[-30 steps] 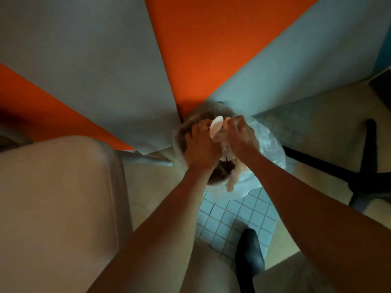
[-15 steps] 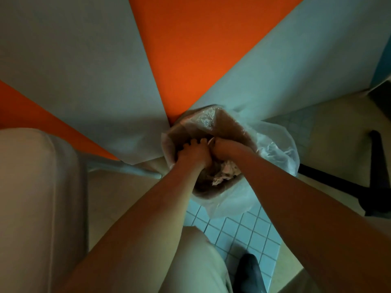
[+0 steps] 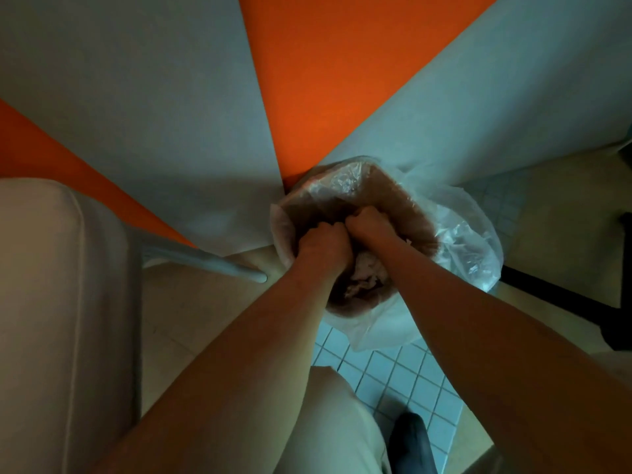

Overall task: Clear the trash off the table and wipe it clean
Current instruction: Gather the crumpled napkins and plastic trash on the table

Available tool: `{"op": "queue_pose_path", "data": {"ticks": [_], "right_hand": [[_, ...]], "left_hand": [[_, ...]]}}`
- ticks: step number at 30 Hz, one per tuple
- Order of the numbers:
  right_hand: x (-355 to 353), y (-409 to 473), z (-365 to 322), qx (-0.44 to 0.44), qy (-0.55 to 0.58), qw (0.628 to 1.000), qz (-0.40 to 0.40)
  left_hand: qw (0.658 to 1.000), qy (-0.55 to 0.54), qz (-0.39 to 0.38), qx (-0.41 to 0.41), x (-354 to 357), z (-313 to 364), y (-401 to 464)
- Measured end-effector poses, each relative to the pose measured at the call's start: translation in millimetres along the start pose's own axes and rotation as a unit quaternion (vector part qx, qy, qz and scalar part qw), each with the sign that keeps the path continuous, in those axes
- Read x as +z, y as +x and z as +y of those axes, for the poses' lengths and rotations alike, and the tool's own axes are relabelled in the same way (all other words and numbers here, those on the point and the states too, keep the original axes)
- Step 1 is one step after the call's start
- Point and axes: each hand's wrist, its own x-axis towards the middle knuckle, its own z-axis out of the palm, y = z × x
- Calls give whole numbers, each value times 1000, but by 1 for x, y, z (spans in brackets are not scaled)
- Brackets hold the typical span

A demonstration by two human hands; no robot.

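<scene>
A brown trash bin (image 3: 405, 200) lined with a clear plastic bag (image 3: 468, 241) stands on the floor against the wall. Both my hands are deep inside it, side by side and touching. My left hand (image 3: 323, 242) and my right hand (image 3: 367, 222) are curled, knuckles up, around trash that their fingers hide. Crumpled pale paper trash (image 3: 367, 273) lies in the bin just below my wrists.
A beige chair (image 3: 51, 302) fills the left side, with a grey metal leg (image 3: 212, 263) slanting toward the bin. A black chair base (image 3: 564, 297) lies at the right. An orange and grey wall (image 3: 325, 80) rises behind the bin. My shoe (image 3: 410, 443) stands on the white tiles (image 3: 393, 371).
Both hands have gone down from above the bin's rim into it, carrying the trash. The white piece seen between them earlier is out of sight. The camera moved closer.
</scene>
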Motion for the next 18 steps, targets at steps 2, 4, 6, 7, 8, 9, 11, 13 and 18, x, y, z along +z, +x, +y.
{"op": "queue_pose_path", "data": {"ticks": [2,4,6,7,8,9,11,13,18], "right_hand": [[-7,-5,-1,1,-9,1000,-22],[-17,-14,0,2,3,999,-40],[-28,-29,-2,-2,9,999,-40],[-35,-41,-7,-2,6,999,-40],[-40,-48,-9,-2,4,999,-33],[-48,-60,-13,-2,11,1000,-26],[-59,-83,-17,-10,41,999,-6],[-68,-106,-24,-13,74,997,20],[-105,-181,-49,14,143,989,42]], "left_hand": [[1000,-10,8,9,-11,2,-7],[1000,-1,-4,17,-24,4,-16],[998,10,-43,36,-42,7,-29],[997,5,-66,47,-53,8,-40],[995,3,-76,57,-60,8,-49],[995,5,-72,63,-69,8,-60],[997,13,-40,58,-81,6,-81],[999,-19,-18,40,-86,3,-99],[989,-143,-39,0,-113,1,-158]]}}
